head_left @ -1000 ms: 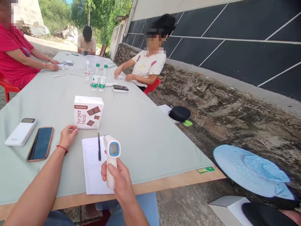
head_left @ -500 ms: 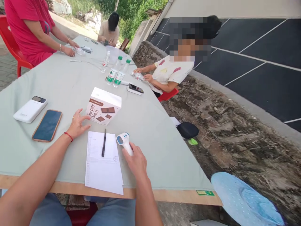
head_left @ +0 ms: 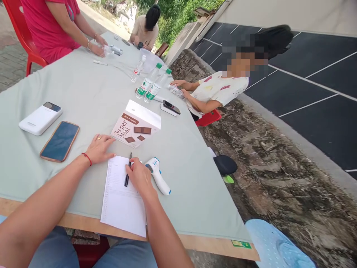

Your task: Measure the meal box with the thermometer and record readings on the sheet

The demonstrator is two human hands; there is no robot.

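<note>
The pen (head_left: 126, 181) on the paper (head_left: 122, 214) is best pinched squarely by the right hand (head_left: 141, 175), curled over it with closure that cannot be told, while 1 paper corner is best steadied by the left hand (head_left: 100, 149), spread and unladen.

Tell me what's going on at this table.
A person sits with their right hand at a black pen over a sheet of paper; whether it grips the pen is unclear. Their left hand rests on the table beside a snack box. A white thermometer lies right of the paper. Other people sit further along.
</note>
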